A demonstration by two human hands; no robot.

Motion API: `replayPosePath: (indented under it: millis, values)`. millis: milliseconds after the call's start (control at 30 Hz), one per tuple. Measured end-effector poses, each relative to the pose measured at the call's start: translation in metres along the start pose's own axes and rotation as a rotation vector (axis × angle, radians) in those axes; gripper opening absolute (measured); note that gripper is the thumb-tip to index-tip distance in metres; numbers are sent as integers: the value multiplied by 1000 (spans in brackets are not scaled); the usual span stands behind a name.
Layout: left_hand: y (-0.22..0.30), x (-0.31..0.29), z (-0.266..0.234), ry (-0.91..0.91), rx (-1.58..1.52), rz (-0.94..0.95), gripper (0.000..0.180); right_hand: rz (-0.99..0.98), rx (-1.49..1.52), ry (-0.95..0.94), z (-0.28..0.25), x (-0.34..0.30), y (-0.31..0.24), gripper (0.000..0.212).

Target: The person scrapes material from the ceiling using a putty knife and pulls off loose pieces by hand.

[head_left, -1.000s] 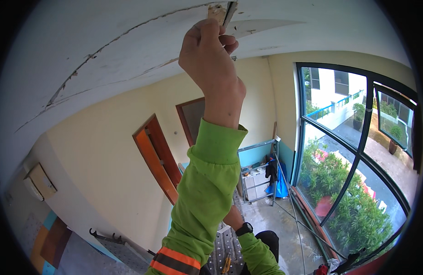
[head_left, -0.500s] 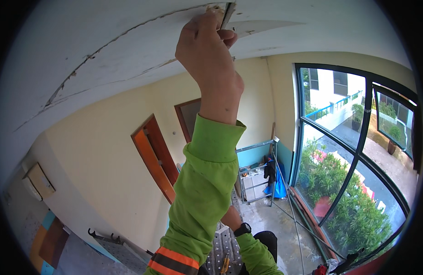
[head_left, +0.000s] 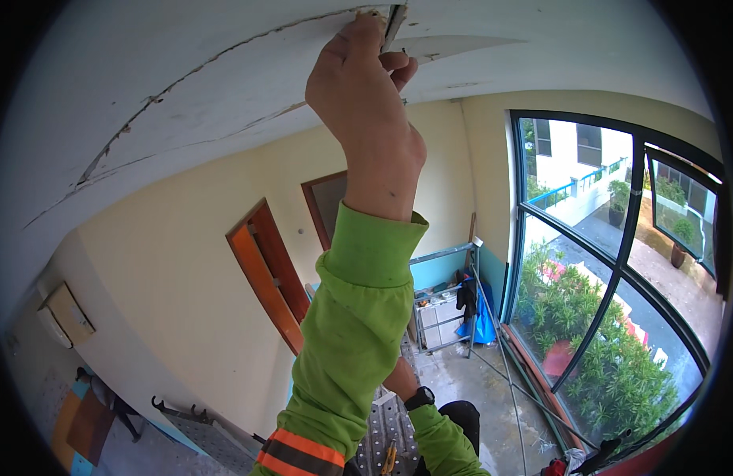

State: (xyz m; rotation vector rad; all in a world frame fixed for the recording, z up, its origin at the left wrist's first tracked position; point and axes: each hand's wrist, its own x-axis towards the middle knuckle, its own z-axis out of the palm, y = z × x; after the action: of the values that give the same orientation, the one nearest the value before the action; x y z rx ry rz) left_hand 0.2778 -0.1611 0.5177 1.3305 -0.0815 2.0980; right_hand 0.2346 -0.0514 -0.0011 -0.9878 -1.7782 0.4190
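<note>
My left hand [head_left: 362, 91] is raised to the white ceiling [head_left: 247, 87], at the end of a long crack. Its thumb and fingers are bent together at the broken edge, beside a dark narrow slot [head_left: 394, 28]. Whatever they pinch is too small or hidden to make out. Low down, my right hand [head_left: 400, 378], with a black watch at the wrist, reaches behind the left sleeve; its fingers are hidden. Below it lies a perforated metal platform [head_left: 380, 420] with a yellow-handled tool [head_left: 391, 458] on it.
Metal scaffold bars [head_left: 446, 254] stand by the far corner, near a blue sheet [head_left: 484, 317]. A large framed window [head_left: 620, 270] fills the right side. An orange-brown door [head_left: 263, 274] is in the cream wall. A person [head_left: 116, 401] shows partly at the lower left.
My left hand has shifted very slightly right, its lower fingers a little more spread. A person has come into view at the lower left. My right arm stays put.
</note>
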Motion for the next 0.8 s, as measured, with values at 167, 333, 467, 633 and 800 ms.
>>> replayPosePath:
  millis: [167, 333, 467, 633, 800]
  values:
    - [5, -9, 7, 32, -35, -33, 22, -50, 59, 44, -1, 0, -8, 23]
    - [-1, -2, 16, 99, -43, 22, 19, -20, 51, 48, 1, 2, 1, 23]
    - [-3, 0, 15, 52, -56, 4, 17, 54, 43, 47, 0, 0, -8, 24]
    - [3, 2, 27, 208, -84, -11, 16, 52, 49, 64, -2, -2, -21, 25]
    - [-3, 1, 21, 174, -133, -91, 15, 91, 22, 49, -9, -1, -14, 24]
